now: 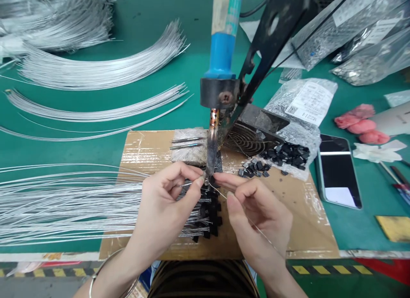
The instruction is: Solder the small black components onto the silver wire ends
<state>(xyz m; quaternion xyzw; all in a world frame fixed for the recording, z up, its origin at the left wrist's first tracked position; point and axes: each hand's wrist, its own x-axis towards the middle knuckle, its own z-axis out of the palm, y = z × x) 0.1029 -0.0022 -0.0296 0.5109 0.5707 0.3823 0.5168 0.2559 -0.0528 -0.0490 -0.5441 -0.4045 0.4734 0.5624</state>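
Observation:
A blue-handled soldering iron [221, 54] hangs tip-down in a black stand, its tip just above my fingertips. My left hand [171, 200] is closed in a pinch beside the tip, on what looks like the end of a thin grey wire; the fingers hide most of it. My right hand [259, 212] is closed around a strand of solder wire [264, 235], whose end reaches the iron's tip. Under my hands lie several grey wires [121, 208] with black connectors [211, 212] on their right ends. All rest partly on a cardboard sheet [304, 221].
Bundles of grey wire [96, 71] lie at the left. A small black fan [253, 131] stands behind the iron, with loose black pieces [286, 155] and a plastic bag [304, 106] beside it. A phone [338, 170] and yellow sponge [394, 228] are at the right.

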